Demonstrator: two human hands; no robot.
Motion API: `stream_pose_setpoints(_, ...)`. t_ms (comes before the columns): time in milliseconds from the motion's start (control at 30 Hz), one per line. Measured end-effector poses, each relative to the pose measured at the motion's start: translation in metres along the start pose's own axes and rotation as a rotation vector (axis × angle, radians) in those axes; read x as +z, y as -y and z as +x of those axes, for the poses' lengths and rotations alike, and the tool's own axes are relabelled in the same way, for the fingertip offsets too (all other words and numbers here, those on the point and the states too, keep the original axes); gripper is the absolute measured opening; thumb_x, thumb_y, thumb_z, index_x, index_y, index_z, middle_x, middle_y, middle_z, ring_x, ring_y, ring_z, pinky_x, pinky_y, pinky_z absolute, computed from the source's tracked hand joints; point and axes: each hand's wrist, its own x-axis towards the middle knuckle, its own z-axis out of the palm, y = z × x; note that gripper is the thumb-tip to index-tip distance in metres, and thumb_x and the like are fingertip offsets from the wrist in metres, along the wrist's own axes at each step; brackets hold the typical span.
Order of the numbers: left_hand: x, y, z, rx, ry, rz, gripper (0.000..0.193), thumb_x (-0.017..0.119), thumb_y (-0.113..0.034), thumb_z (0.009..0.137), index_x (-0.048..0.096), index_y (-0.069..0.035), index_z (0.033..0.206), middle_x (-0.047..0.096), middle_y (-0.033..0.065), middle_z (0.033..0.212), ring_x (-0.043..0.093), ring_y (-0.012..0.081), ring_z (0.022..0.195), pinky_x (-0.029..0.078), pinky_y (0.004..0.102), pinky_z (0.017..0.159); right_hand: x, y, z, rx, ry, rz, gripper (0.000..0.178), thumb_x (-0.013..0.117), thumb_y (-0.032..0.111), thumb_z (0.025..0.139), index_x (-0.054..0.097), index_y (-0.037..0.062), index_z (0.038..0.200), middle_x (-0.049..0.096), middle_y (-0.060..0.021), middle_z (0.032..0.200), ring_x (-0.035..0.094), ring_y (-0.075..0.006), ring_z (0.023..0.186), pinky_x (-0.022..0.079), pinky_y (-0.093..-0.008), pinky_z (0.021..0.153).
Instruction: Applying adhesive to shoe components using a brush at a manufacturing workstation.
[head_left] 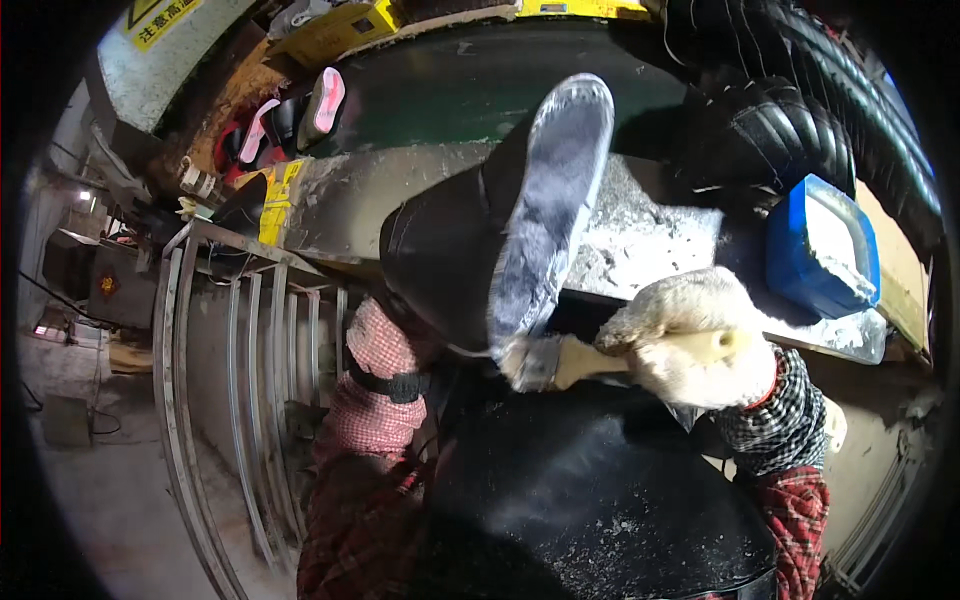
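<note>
Right hand [700,350], gloved, clenched on brush [560,362]. Left hand hidden inside boot [470,250], grip cannot be told. Boot: light, pliable upper, stiff sole [555,200]; likely best supported from inside.

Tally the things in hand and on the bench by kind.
Black shoe, sole up, on the left hand: 1
Brush, in the gloved right hand: 1
Blue tub on the bench: 1
Pink-soled shoes at the back: 2
Total: 5
</note>
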Motion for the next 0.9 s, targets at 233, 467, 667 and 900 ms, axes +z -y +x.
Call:
stream_pose_setpoints(233, -0.016, 0.002, 0.028, -0.035, 0.437, -0.108, 0.047, 0.069, -0.017, 0.081, 0.054, 0.003, 0.120, 0.059, 0.0180, 0.117, 0.060, 0.0252, 0.106, 0.048, 0.0358, 0.093, 0.005, -0.009, 0.070, -0.062, -0.482, 0.154, 0.022, 0.056, 0.012, 0.091, 0.065, -0.0046, 0.101, 0.065, -0.0070, 0.078, 0.060, -0.0091, 0.070, 0.048, -0.0212, 0.062)
stream_pose_setpoints(467, -0.029, 0.066, -0.043, -0.180, -0.344, -0.493, 0.041, 0.063, -0.007, 0.083, 0.053, 0.004, 0.122, 0.059, 0.0195, 0.119, 0.060, 0.0274, 0.108, 0.048, 0.0369, 0.094, -0.016, -0.060, 0.073, 0.033, -0.699, -0.350, 0.016, 0.058, 0.007, 0.091, 0.064, -0.0047, 0.100, 0.064, -0.0052, 0.078, 0.056, -0.0070, 0.067, 0.046, -0.0198, 0.060)
stream_pose_setpoints(667, -0.091, 0.092, 0.006, -0.372, -0.659, -0.087, 0.064, 0.060, 0.018, 0.066, 0.048, -0.001, 0.127, 0.061, 0.0159, 0.120, 0.060, 0.0229, 0.111, 0.047, 0.0296, 0.092, -0.031, -0.064, 0.041, 0.184, -0.751, -0.359, 0.020, 0.053, 0.008, 0.092, 0.062, -0.0062, 0.103, 0.064, -0.0082, 0.090, 0.057, -0.0088, 0.071, 0.046, -0.0207, 0.062)
stream_pose_setpoints(900, -0.087, 0.240, 0.087, -0.580, -0.641, -0.602, 0.035, 0.055, -0.014, 0.091, 0.048, 0.000, 0.122, 0.056, 0.0213, 0.118, 0.055, 0.0341, 0.112, 0.047, 0.0430, 0.094, -0.045, -0.079, 0.039, 0.255, -0.857, -0.150, 0.020, 0.056, 0.016, 0.094, 0.061, -0.0014, 0.103, 0.061, -0.0059, 0.088, 0.058, -0.0085, 0.069, 0.046, -0.0173, 0.059)
